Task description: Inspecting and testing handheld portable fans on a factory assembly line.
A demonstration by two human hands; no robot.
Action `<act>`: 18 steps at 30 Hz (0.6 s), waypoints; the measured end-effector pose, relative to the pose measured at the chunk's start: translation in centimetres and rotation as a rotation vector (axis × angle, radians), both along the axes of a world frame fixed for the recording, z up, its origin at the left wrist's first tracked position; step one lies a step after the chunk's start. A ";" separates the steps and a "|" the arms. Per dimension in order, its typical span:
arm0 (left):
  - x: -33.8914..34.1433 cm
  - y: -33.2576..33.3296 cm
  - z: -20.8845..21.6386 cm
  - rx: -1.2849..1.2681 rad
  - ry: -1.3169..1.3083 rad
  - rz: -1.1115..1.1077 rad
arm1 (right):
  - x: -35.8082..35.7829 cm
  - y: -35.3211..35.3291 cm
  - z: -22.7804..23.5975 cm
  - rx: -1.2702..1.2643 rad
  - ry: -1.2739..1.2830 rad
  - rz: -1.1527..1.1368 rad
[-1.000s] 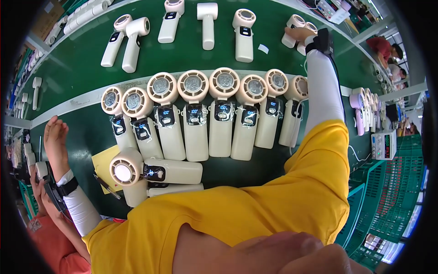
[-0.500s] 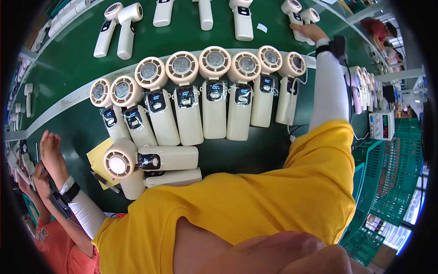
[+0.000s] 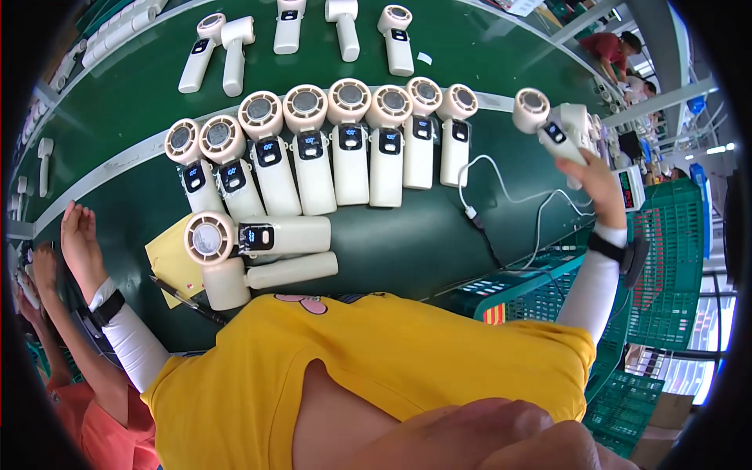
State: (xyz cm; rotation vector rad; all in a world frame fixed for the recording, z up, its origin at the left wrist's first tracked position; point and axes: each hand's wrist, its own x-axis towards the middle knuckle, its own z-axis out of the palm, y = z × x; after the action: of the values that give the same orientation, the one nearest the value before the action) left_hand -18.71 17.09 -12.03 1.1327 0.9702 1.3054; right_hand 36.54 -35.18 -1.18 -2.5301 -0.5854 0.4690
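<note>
My right hand is raised at the right, closed around the handle of a cream handheld fan. Behind that fan a second pale fan head shows, seemingly in the same grip, though its handle is mostly hidden. My left hand hovers at the table's left side, fingers stretched out, holding nothing. Between my hands stands a curved row of several cream fans with lit displays. In front of the row one fan lies on its side, and another lies nearer me.
A yellow paper and a pen lie at the left. A white cable loops across the right of the dark green table. More fans lie beyond the pale ledge. Green crates stand at right; a co-worker's arm is at left.
My right hand has brought fans from the far right of the table toward me and rightward. My left hand stays outstretched, nearly in place. The view has shifted slightly.
</note>
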 end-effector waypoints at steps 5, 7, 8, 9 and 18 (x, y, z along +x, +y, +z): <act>0.0 2.1 -0.8 -0.066 -0.087 -0.049 | -3.1 -0.6 -2.6 0.000 0.118 0.036; 0.2 1.4 -0.3 -0.059 -0.077 -0.015 | -2.5 0.2 -4.4 0.013 0.143 0.035; 1.3 0.9 -0.3 -0.065 -0.077 0.002 | -2.0 0.9 -5.2 0.015 0.159 0.015; 2.2 0.4 -0.3 -0.070 -0.076 0.020 | -1.7 1.5 -5.9 0.018 0.176 -0.003; 4.9 -5.3 1.3 -0.082 0.050 0.072 | -0.7 3.6 -8.4 -0.023 0.029 0.120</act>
State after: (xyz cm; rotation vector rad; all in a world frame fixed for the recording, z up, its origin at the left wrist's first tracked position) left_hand -13.84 11.78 -10.77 1.0806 1.1002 1.2880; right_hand 35.88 -31.59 -9.59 -2.5148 -0.7281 0.5575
